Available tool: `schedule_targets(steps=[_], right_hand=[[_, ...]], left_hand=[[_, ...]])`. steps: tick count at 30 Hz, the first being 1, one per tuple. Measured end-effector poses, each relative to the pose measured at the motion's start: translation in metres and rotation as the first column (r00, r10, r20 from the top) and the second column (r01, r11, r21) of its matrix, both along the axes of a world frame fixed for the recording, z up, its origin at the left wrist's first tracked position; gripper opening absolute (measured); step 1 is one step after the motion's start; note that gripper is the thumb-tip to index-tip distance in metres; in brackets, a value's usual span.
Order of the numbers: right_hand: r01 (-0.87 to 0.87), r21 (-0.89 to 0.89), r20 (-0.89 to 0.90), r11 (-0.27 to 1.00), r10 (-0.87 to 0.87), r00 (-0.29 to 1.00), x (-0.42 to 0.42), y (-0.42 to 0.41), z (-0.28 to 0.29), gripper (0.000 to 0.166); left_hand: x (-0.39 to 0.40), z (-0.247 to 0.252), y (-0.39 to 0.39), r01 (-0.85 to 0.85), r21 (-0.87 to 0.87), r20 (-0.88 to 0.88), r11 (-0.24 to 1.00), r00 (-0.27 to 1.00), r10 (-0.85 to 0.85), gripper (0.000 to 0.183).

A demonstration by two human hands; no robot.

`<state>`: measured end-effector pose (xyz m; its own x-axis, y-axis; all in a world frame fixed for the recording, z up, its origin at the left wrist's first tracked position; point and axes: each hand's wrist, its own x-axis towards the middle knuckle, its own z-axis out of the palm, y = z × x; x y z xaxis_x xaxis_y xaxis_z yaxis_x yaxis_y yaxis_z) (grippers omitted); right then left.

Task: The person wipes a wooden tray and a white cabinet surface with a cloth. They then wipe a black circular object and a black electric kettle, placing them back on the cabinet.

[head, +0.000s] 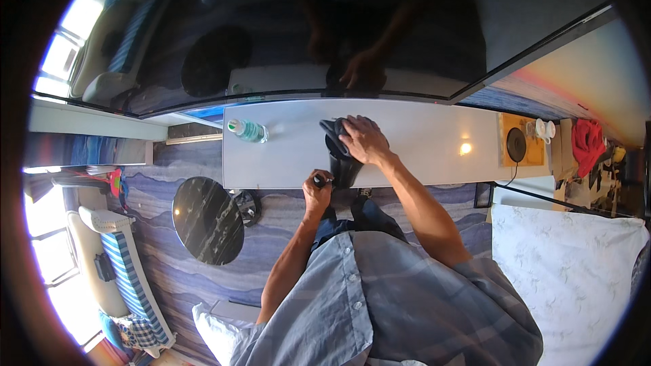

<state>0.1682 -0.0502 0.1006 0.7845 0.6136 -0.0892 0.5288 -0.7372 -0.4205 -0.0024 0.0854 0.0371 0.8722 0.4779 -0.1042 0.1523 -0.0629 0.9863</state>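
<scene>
My left hand (317, 192) is closed around a black handle at the front edge of a white table (417, 147). The handle seems to belong to a black vessel (344, 170) held tilted over that edge; its exact kind cannot be told. Spread over the top of the vessel, my right hand (366, 140) presses a dark grey cloth (333, 129) against it. Part of the cloth is hidden under my palm. A clear plastic bottle (248, 130) with a green and white cap lies or leans near the table's left end.
A large glossy black screen (285, 25) rises behind the table. At the right end are a wooden board (535, 134) with a round black plate (516, 145) and white cups (545, 129). A round black marble-patterned table (208, 221) stands left; a white-covered surface (564, 259) lies right.
</scene>
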Motion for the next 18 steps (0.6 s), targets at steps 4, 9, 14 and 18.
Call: schedule_targets(steps=[4, 9, 14, 18], right_hand=[[0.195, 0.120, 0.019, 0.973, -0.198, 0.980, -0.006, -0.014, -0.002, 0.025], [0.567, 0.483, -0.092, 0.668, -0.605, 0.791, -0.006, -0.040, -0.015, 0.016], [0.721, 0.469, -0.296, 0.511, -0.678, 0.673, -0.044, -0.023, -0.042, 0.025], [0.469, 0.472, -0.086, 0.747, -0.490, 0.867, -0.103, -0.012, -0.072, 0.058]], left_hand=[[0.005, 0.005, -0.003, 0.009, -0.059, -0.171, 0.998, 0.985, -0.019, 0.009], [0.007, -0.002, -0.016, -0.047, -0.210, -0.234, 0.977, 0.972, -0.004, 0.007], [0.029, 0.011, -0.020, -0.174, -0.457, -0.253, 0.872, 0.966, 0.060, 0.009], [0.034, 0.004, -0.005, -0.260, -0.525, -0.373, 0.811, 0.926, 0.056, 0.013]])
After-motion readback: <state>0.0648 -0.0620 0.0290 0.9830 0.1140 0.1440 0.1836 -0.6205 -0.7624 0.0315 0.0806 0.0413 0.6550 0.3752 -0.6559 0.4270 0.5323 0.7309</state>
